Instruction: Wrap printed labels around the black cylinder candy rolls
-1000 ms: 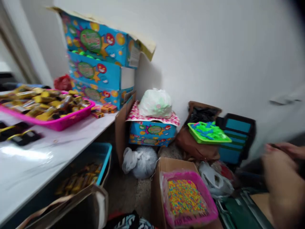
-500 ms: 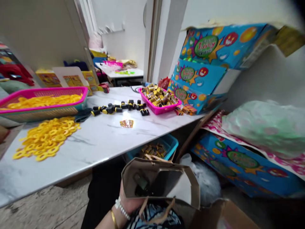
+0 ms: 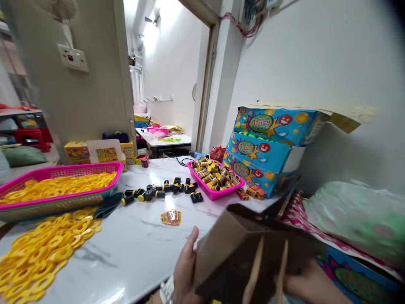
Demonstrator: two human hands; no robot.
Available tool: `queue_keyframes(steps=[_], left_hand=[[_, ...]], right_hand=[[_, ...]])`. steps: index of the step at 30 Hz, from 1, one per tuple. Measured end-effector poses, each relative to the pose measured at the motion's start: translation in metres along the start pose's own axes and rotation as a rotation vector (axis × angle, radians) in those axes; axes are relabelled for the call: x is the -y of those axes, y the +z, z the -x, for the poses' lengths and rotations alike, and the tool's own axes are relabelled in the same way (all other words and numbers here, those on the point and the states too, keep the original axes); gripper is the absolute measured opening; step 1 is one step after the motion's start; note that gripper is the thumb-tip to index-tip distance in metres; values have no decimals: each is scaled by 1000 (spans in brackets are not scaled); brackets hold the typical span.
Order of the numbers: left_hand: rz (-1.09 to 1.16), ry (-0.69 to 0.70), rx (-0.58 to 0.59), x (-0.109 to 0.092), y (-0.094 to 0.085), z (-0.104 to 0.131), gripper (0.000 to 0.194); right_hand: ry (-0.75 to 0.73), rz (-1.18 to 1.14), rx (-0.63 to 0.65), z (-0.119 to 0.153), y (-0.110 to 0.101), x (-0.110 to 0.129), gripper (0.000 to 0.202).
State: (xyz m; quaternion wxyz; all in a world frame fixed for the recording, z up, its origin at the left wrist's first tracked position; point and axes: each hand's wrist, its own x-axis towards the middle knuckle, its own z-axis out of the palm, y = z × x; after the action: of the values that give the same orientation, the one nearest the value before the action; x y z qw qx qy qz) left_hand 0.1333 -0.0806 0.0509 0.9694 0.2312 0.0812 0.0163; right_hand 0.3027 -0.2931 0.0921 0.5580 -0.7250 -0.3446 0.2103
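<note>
A dark brown paper bag (image 3: 234, 253) with light handles is tilted above the table's front edge. My left hand (image 3: 186, 266), with a white beaded bracelet, supports its left side, thumb up and other fingers partly hidden. Against the bag's lower right is my right hand (image 3: 303, 280), blurred, its fingers mostly hidden by the bag and handle. Beyond the bag, a small stack of printed stickers (image 3: 171, 217) lies on the white marbled table (image 3: 133, 253). Black and yellow cylinders (image 3: 148, 194) are scattered behind the stickers.
Yellow rings (image 3: 47, 249) are heaped at left below a pink-rimmed basket (image 3: 115, 175). A pink tray (image 3: 218, 194) holds many small cylinders. Blue candy boxes (image 3: 262, 147) stand stacked at right, above a greenish plastic bag (image 3: 357, 215). A doorway opens behind.
The view has tilted upward. The bag has risen from below the table edge and tipped, so its inside no longer shows. My right hand has come into view at its right.
</note>
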Motion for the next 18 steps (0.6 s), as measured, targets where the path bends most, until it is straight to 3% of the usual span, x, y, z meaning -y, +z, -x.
queue_keyframes(steps=[4,8,10,12,15,18], left_hand=[[-129,50,6,-54,7,-7,60],[-400,123,-217,-83,-16,-25,51],[-612,197,-367,-84,-33,-40,50],[-862,255,-434,-78,-50,-53,50],[-1205,279,-409,-63,-70,-65,47],[-1494,348,-339,-53,-82,-64,38]], right_hand=[[146,-237,-35,-55,-23,4,32],[188,-408,-162,-114,-49,9,22],[102,-452,-272,-148,-63,18,23],[5,-425,-416,-183,-76,31,23],[-124,-265,-669,-236,-88,47,25],[-138,-156,-780,-281,-88,47,37]])
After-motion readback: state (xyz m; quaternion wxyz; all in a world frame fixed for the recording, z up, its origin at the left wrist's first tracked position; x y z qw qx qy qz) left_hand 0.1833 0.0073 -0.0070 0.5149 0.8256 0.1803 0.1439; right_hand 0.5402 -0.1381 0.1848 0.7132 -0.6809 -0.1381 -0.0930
